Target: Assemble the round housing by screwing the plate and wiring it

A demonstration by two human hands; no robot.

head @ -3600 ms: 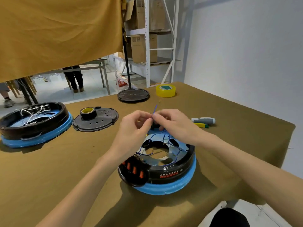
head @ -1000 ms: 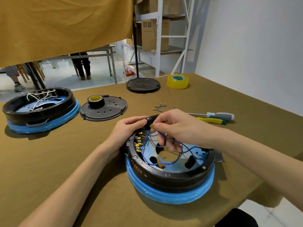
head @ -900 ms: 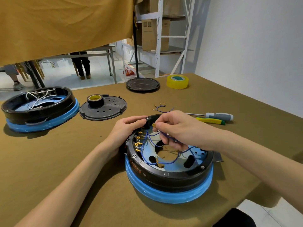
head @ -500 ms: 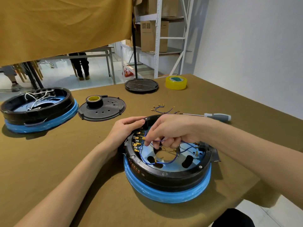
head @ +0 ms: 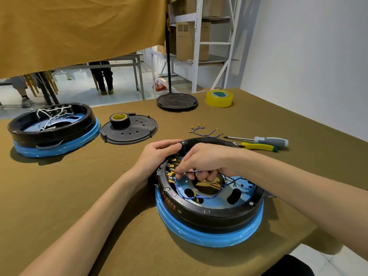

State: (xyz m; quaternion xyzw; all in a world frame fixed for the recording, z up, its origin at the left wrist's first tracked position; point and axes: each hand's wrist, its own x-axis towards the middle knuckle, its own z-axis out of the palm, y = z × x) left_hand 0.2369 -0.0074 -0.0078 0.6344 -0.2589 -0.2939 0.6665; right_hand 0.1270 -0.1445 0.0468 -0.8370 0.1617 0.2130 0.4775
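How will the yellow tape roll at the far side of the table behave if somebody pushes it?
The yellow tape roll lies flat on the table, so it will probably slide, not roll. It looks light, being a hollow ring. The cloth-like surface may drag on it.

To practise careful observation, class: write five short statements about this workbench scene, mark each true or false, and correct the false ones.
1. The right hand pinches a blue wire inside the near round housing. True.
2. The left hand lifts the screwdriver. False: it grips the housing's rim; the screwdriver lies on the table.
3. A black tape roll sits on the loose black plate. True.
4. The far housing on the left holds blue wires. False: its wires are white.
5. The yellow tape roll is on the shelf. False: it stands on the table near the far edge.
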